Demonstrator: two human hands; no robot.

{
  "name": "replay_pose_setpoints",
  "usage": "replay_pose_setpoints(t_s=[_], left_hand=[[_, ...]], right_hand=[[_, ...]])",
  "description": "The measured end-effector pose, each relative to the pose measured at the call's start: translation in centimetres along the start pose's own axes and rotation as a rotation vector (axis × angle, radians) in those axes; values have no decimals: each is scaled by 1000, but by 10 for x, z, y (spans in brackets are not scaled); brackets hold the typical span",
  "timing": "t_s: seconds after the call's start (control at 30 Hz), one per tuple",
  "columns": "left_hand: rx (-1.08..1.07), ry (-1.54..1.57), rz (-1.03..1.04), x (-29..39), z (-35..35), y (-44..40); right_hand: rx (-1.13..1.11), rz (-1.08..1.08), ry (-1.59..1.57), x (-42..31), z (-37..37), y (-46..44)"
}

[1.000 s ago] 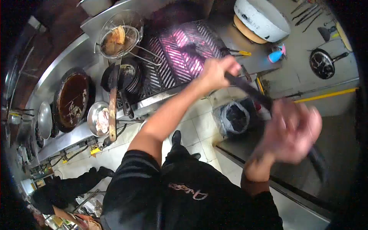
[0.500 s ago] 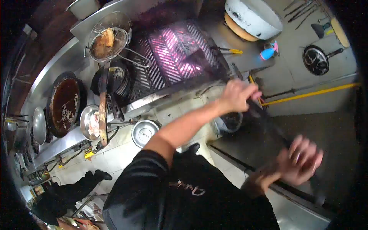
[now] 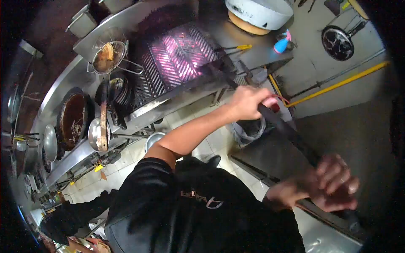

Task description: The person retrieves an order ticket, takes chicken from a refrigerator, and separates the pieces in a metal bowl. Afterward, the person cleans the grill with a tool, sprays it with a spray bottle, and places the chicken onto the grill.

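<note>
Nearest the body, the right hand (image 3: 335,181) is blurred, but its grip looks clenched around the lower part of a long, straight black pole (image 3: 291,135). Farther up the shaft, the left hand (image 3: 249,103) has its grip closed around the same pole, knuckles uppermost. The pole is held in the air in front of the torso, at the right of the view. Its long axis runs slantwise: the near end points down and right, past the right hand, and the far end points up and left, toward the glowing slatted metal grill grate (image 3: 168,59). The far end is dark against the grill's front edge, so whether it touches there I cannot tell.

Below the shaft, a round bin lined with clear plastic (image 3: 242,137) stands on the floor. Left along the cooking line, a long brown handle (image 3: 104,122) crosses a shallow silver bowl (image 3: 95,137) and projects over the front edge. Beyond, a blue spray bottle with a pink trigger (image 3: 280,45) stands on the steel counter (image 3: 261,59), near a big white pot (image 3: 261,14).

Likeliest trouble: a wide swing of the pole's far end could knock over the bottle; a hand sliding up the shaft could come too near the heat.
</note>
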State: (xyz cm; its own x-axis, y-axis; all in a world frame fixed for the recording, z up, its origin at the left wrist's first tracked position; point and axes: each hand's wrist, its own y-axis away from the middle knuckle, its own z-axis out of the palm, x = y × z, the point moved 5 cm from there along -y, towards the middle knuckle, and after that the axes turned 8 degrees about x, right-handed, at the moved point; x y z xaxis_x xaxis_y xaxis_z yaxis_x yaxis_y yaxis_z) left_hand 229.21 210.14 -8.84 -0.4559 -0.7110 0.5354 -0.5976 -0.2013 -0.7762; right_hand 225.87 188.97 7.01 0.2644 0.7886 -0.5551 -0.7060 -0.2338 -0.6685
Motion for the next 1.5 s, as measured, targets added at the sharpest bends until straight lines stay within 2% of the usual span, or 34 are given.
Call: replay_pose_setpoints(t_s=[0.03,0.07,0.1,0.13,0.17,0.2,0.27,0.33,0.37,0.4,0.43,0.47,0.53,0.63,0.67,0.73,0.77,0.8,0.87,0.9,0.93,0.97,1.0,1.03,1.1,1.17,1.2,1.23,1.27,1.3,1.33,1.4,1.43,1.5], left_hand=[[-59,50,-64,-34,3,-2],[19,225,44,-68,-1,-9],[-59,-30,-213,-102,-5,-19],[-19,-206,-123,-125,-3,-30],[-167,-110,-99,-126,-2,-28],[-115,-60,-89,-106,-3,-33],[-38,18,-157,-53,-8,-12],[74,-36,-50,-95,-21,-33],[127,-64,-29,-125,-28,-29],[81,-203,-173,-193,-23,-31],[96,-239,-145,-190,-34,-42],[129,-142,-121,-161,-41,-53],[134,6,-175,-110,-49,-39],[115,-165,-272,-232,-69,-54],[70,-223,-135,-235,-82,-65],[148,-123,-131,-183,-80,-69],[174,-67,-147,-170,-77,-63],[191,-74,-155,-193,-78,-69],[230,-89,-177,-271,-79,-79],[233,-95,-216,-298,-80,-65],[170,-184,-208,-317,-79,-69],[150,-147,-244,-270,-77,-69],[130,-111,-281,-218,-77,-70],[112,-76,-318,-166,-77,-73],[83,122,-154,-89,-64,-49],[197,170,-27,-125,-60,-47],[376,32,8,-169,-59,-54],[236,0,-218,-248,-52,-59],[155,-77,46,-304,-46,-58],[82,-59,-67,-276,-55,-73],[62,-80,-52,-238,-64,-94],[-22,16,-111,-133,-62,-72],[-40,103,-122,-91,-68,-72],[-6,-23,-140,-33,-80,-52]], right_hand=[[65,109,-28,23,-20,6],[70,96,88,56,-20,2],[75,85,205,90,-21,-2],[79,74,321,123,-21,-6],[79,78,229,118,-30,-3],[182,160,-62,100,-53,10],[203,166,-40,103,-75,23],[6,-59,589,145,-75,7],[2,-9,435,169,-55,-9],[2,57,243,190,-25,-26],[-20,73,134,198,-4,-42],[-54,67,68,199,9,-55],[-45,41,138,231,14,-78],[-15,57,258,259,23,-70],[11,73,301,262,28,-59],[109,111,223,210,52,-80],[12,129,92,213,45,-87],[-84,160,-38,216,38,-92],[45,160,76,297,17,-91],[129,184,140,311,14,-72],[114,100,312,282,34,-82],[111,15,485,252,54,-90],[219,-101,795,210,54,-83],[82,90,622,182,51,-84],[-111,526,335,125,44,-77],[-15,636,673,155,38,-62],[-91,408,762,190,27,-59],[-142,155,874,224,16,-53],[-158,-93,983,259,5,-46],[-52,-277,750,245,23,-62],[14,-475,539,231,41,-74],[-84,-637,448,128,79,-84],[-180,-497,189,81,78,-96],[-272,-315,-45,33,62,-79]])
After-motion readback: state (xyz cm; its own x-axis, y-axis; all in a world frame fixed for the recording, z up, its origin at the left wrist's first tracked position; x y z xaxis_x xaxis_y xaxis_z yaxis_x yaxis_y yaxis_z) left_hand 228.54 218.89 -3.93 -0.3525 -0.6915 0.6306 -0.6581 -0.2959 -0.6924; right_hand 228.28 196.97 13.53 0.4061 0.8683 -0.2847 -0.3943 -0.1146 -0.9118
